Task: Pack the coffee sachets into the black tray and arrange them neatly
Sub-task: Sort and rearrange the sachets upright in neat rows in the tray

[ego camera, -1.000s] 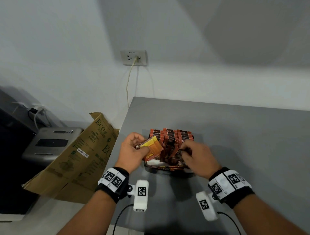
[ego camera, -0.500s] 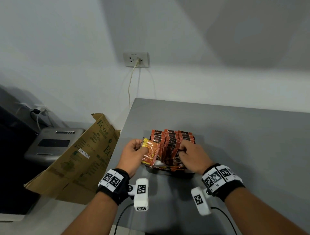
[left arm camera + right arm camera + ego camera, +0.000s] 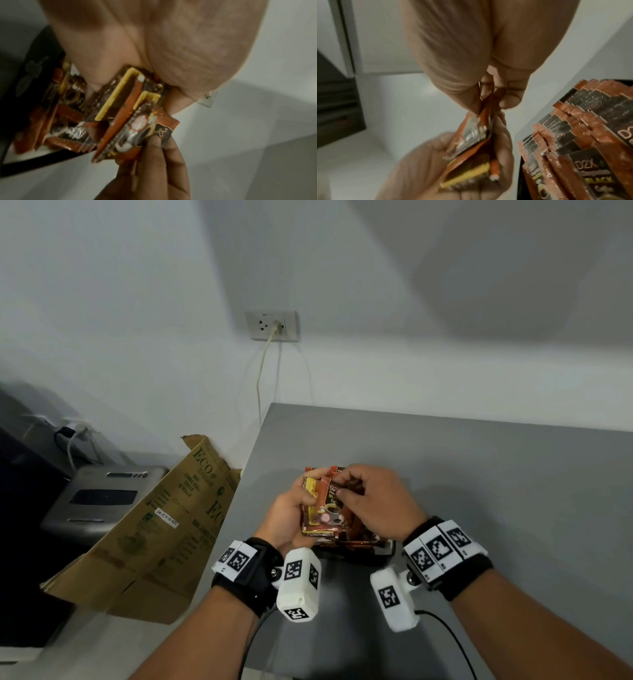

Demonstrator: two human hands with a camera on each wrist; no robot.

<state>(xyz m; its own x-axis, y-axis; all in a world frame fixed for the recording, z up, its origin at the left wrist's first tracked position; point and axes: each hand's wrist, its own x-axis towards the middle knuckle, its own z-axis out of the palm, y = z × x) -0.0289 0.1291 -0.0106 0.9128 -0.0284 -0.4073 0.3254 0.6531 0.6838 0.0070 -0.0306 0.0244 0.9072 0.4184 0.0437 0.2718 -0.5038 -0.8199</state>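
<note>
The left hand (image 3: 286,517) holds a few coffee sachets (image 3: 323,513) above the black tray (image 3: 383,549). The right hand (image 3: 373,501) pinches their top edge.

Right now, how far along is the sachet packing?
Mostly done: rows of sachets already stand in the black tray. In hand: the left hand holds a small stack of sachets, and the right hand pinches the top one. Left: slotting these in and straightening the rows.

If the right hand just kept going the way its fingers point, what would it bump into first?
Probably nothing new: the right hand already pinches the top of a sachet from the bundle in the left hand. Beyond lies that hand's palm; depth is unclear.
</note>
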